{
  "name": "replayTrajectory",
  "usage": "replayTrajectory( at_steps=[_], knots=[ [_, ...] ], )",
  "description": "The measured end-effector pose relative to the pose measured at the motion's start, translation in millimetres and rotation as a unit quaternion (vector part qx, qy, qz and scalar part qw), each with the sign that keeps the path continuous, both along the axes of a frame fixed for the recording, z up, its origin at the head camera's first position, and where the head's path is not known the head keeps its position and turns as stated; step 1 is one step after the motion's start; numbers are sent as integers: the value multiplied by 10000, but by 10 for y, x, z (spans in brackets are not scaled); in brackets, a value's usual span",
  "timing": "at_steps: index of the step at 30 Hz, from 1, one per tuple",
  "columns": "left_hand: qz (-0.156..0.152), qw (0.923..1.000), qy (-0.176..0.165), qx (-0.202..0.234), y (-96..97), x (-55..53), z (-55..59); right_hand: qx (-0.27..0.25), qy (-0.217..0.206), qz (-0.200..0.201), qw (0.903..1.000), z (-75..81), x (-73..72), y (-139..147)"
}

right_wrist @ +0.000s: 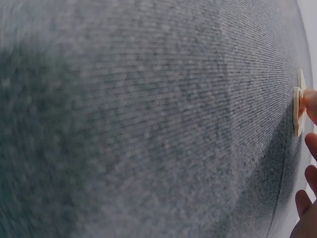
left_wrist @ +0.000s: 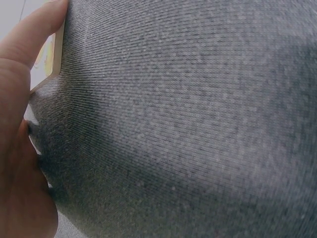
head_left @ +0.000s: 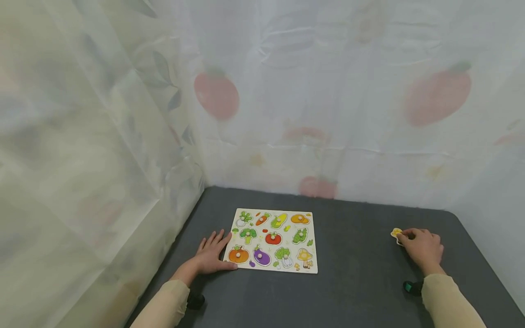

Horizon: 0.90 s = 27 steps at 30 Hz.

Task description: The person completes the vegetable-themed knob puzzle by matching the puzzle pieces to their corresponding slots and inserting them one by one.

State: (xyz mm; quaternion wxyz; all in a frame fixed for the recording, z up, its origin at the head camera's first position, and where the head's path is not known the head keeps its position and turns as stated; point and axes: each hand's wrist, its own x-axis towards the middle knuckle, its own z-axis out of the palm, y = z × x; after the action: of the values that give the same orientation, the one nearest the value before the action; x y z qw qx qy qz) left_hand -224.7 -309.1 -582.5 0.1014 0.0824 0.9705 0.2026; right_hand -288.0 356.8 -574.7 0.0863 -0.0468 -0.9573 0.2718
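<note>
A white wooden vegetable puzzle board (head_left: pixel 266 269) lies flat on the dark table. My left hand (head_left: pixel 210 257) rests at its left side, fingers spread, the thumb lying over the near left corner. The left wrist view shows that thumb (left_wrist: pixel 34 34) across the board's edge. Far to the right, my right hand (head_left: pixel 424 249) pinches a small yellow-and-white puzzle piece (head_left: pixel 396 232) between thumb and fingertips. Seen edge-on in the right wrist view, the piece (right_wrist: pixel 296 114) is thin and pale, close over the table; its printed face is hidden there.
On the board sit knobbed pieces such as a pumpkin (head_left: pixel 239 256), an eggplant (head_left: pixel 262 258) and a tomato (head_left: pixel 273 238); a yellow mushroom picture (head_left: pixel 305 256) marks its near right corner. Dark table cloth (head_left: pixel 352 255) stretches between the hands. Printed curtains (head_left: pixel 266 168) hang behind and along the left.
</note>
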Motion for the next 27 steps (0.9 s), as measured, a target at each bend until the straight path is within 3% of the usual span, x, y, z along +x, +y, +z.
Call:
replayTrajectory(
  at_steps=[6,19,27],
  knots=[
    [17,9999,4,129,-6,-13,-6,-218,-125,80,9997,-33,10,35],
    [-88,9998,-36,186,71,59,192,-347,-204,26,9992,-23,18,40],
    [-18,10000,-15,56,12,6,29,-435,-306,-97,9985,-5,6,18]
  ],
)
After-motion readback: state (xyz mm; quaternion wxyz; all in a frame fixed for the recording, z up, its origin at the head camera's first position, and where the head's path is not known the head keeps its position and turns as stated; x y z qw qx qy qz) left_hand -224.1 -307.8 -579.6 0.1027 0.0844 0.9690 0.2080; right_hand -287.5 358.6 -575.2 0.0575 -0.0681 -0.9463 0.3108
